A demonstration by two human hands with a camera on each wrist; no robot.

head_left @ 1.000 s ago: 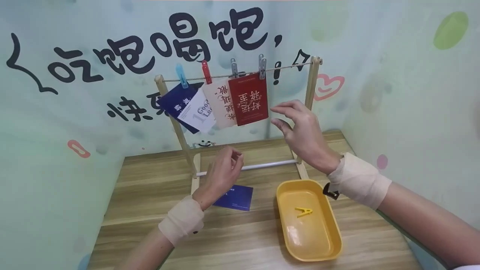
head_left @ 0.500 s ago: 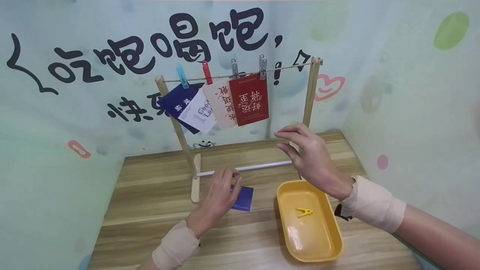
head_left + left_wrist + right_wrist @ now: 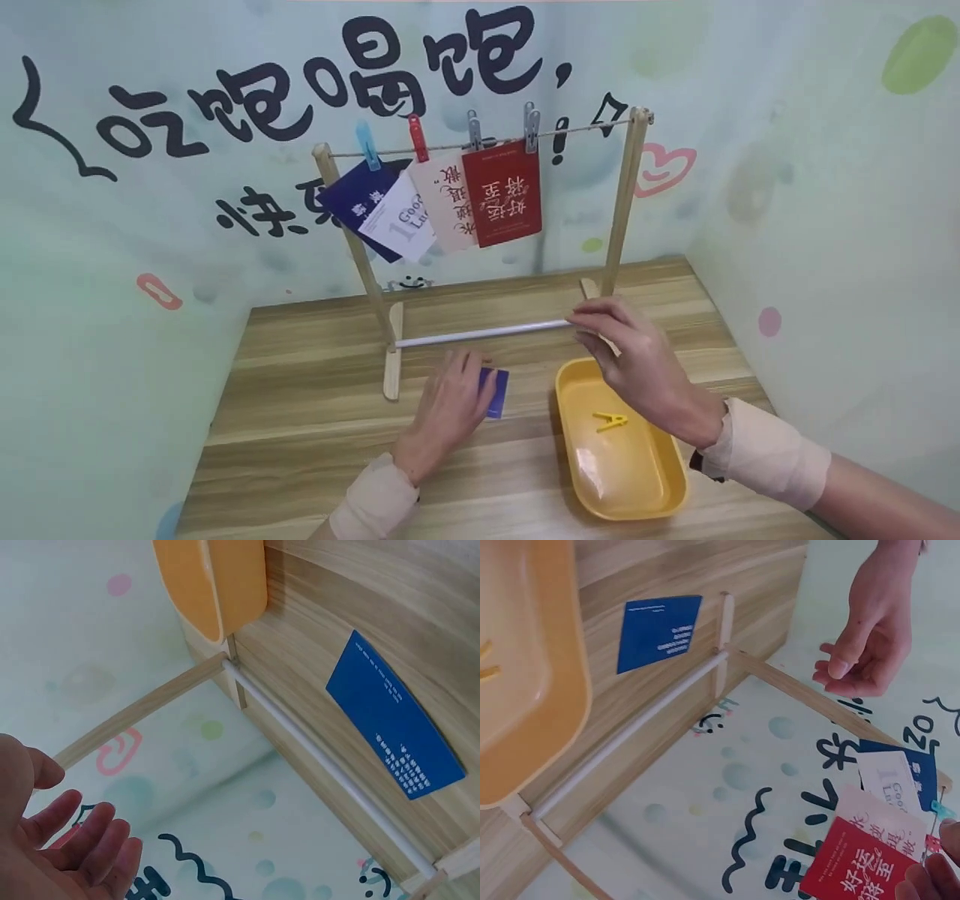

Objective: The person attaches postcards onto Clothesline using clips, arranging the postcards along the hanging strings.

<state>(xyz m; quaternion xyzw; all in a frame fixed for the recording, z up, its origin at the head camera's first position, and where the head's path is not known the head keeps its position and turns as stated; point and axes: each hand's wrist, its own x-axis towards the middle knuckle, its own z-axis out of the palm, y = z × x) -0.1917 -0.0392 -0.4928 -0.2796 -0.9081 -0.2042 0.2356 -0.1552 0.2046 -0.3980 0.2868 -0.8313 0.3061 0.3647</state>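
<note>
My left hand [image 3: 450, 412] reaches over a blue card [image 3: 496, 391] lying on the table and hides part of it. In the left wrist view the fingers are loosely bent, and the whole blue card [image 3: 394, 716] shows apart from them. My right hand [image 3: 649, 371] hovers over the far right part of the yellow tray [image 3: 626, 480], fingers bent, nothing seen in them. A yellow clothespin [image 3: 611, 421] lies in that tray. On the string hang a dark blue card [image 3: 352, 196], a white card [image 3: 401, 229], a pink card [image 3: 446, 196] and a red card [image 3: 504, 199].
The string runs between two wooden posts [image 3: 625, 202], joined low down by a white rod [image 3: 480, 334]. A light blue clothespin [image 3: 368, 146], a red clothespin [image 3: 418, 138] and grey clothespins [image 3: 532, 127] grip the cards. A printed curtain [image 3: 187, 45] stands behind and beside the table.
My right hand has come down from beside the red card to above the tray. My left hand has lowered toward the blue card on the table. The hanging cards stay put.
</note>
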